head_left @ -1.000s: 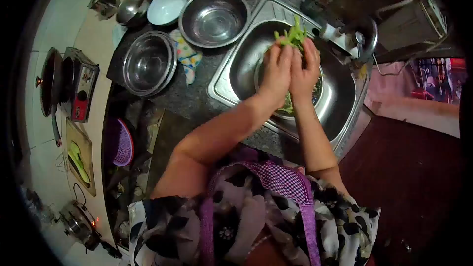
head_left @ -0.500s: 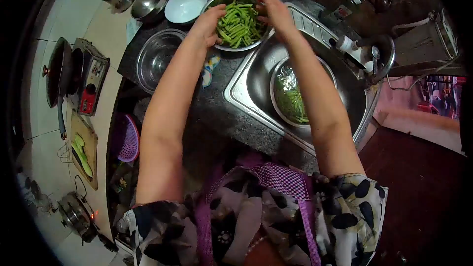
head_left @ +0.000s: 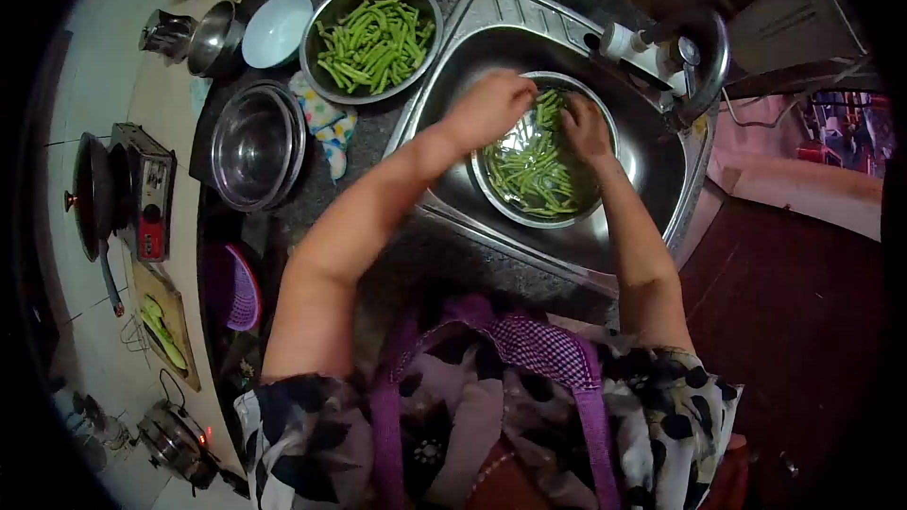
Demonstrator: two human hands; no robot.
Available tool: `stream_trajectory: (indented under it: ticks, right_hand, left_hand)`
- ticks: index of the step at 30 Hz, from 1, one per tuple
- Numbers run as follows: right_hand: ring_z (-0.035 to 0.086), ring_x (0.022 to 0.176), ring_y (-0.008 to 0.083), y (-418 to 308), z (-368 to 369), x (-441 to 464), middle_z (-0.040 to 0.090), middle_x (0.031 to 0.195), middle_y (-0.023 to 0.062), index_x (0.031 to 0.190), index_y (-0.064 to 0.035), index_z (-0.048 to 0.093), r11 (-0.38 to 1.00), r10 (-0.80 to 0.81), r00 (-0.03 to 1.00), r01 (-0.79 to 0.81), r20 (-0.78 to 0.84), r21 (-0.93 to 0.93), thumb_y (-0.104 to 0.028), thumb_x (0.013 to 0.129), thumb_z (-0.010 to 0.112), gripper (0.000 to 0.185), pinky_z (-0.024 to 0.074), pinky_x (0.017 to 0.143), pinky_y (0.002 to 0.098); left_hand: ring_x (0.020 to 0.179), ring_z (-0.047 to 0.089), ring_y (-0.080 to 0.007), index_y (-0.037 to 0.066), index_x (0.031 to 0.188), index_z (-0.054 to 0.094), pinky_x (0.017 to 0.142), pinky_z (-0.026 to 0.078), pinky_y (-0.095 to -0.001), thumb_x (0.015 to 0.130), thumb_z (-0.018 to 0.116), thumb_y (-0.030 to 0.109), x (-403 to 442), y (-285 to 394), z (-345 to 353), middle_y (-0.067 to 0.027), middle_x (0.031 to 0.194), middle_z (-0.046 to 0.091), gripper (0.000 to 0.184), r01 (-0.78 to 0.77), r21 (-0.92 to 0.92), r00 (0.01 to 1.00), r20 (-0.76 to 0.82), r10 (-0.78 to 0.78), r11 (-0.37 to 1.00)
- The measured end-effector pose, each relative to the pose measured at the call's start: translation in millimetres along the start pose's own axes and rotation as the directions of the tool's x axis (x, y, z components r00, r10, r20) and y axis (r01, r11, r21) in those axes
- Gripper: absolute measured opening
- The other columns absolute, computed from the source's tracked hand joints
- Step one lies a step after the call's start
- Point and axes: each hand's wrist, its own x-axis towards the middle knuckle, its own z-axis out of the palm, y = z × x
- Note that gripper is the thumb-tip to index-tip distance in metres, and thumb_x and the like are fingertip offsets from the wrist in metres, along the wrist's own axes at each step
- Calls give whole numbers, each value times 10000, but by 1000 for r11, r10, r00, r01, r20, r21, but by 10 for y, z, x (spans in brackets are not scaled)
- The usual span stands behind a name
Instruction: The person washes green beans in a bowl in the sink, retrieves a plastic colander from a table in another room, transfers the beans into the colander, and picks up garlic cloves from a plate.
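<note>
In the sink (head_left: pixel 652 198) stands a metal basin (head_left: pixel 609 113) of water with cut green beans (head_left: pixel 534 175) in it. My left hand (head_left: pixel 493 109) is over the basin's upper left rim, its fingers bent together; whether they hold anything is hidden. At the basin's upper right side, my right hand (head_left: pixel 587 128) reaches in with its fingers apart, beside some beans. Left of the sink, a second metal bowl (head_left: pixel 435 42) holds a heap of cut green beans (head_left: pixel 376 45) on the dark counter.
A white bowl (head_left: pixel 277 30), stacked clear bowls (head_left: pixel 253 146) and a patterned cloth (head_left: pixel 326 123) lie at the left of the counter. Further left are a stove (head_left: pixel 151 194), a pan (head_left: pixel 90 196) and a cutting board (head_left: pixel 168 321). The faucet (head_left: pixel 713 61) rises behind the sink.
Beans carried in both hands from the sink were let go into the counter bowl, which was empty before. Both hands have since moved back right to the basin.
</note>
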Motion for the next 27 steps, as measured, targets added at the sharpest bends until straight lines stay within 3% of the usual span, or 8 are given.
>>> stream_trajectory:
  ticks: [2,9,14,18,20,23,24,27]
  right_hand:
    - [508,964,346,-4,60,189,542,1088,141,1087,-51,539,958,-259,966,256,-2,-127,-202,774,543,348,436,813,387]
    - [510,987,307,123,42,198,522,1112,112,1066,-116,557,789,-240,873,431,425,-439,-385,785,510,392,440,807,413]
    - [506,1016,358,-84,-326,81,492,1132,182,1106,-124,525,906,266,642,88,719,-414,-481,860,375,459,406,853,437]
    - [445,1127,325,-129,-526,2,439,1251,165,1228,-106,446,952,271,511,-16,816,-306,-516,865,351,556,352,944,388]
    - [436,1140,322,113,-410,-172,421,1269,172,1257,-83,410,973,227,568,-97,792,-209,-539,856,354,609,339,959,373]
    - [393,1184,320,242,-342,-287,355,1320,190,1315,-63,319,966,208,529,-245,822,-87,-580,838,357,704,314,987,362]
    - [390,1187,318,180,-354,-361,349,1324,192,1325,-60,295,945,242,545,-319,802,-69,-579,838,361,715,313,988,366]
    - [386,1186,299,166,-161,-596,341,1329,194,1350,-39,209,817,304,616,-561,727,133,-539,849,389,731,318,976,350]
  left_hand:
    - [907,548,-341,9,965,590,832,414,-412,754,524,132,82,-404,600,-207,924,586,252,-41,163,983,181,11,986]
    - [1014,488,-307,82,1041,566,885,351,-478,809,481,313,73,-722,1381,-138,1077,552,338,190,508,899,253,-357,840]
    - [1071,481,-308,113,1056,595,888,298,-546,828,431,356,28,-500,1390,-117,1121,553,371,223,561,721,456,-522,797]
    - [1082,489,-304,71,1057,599,888,361,-454,823,436,303,18,-479,1276,-125,1166,534,368,279,470,584,609,-537,837]
    - [1090,485,-282,59,1138,535,872,407,-363,829,440,339,32,-555,1167,-133,1176,522,427,351,316,534,706,-465,882]
    - [1085,485,-294,77,1235,426,795,463,-398,827,449,407,-145,-835,1335,-138,1215,484,526,397,187,579,709,-403,898]
    - [1075,483,-306,115,1332,245,734,497,-439,773,575,382,-131,-384,967,-136,1248,440,703,700,155,373,753,-542,697]
    - [1064,487,-312,133,1374,93,642,529,-443,699,686,308,-285,-316,938,-154,1290,375,915,783,2,397,768,-502,622]
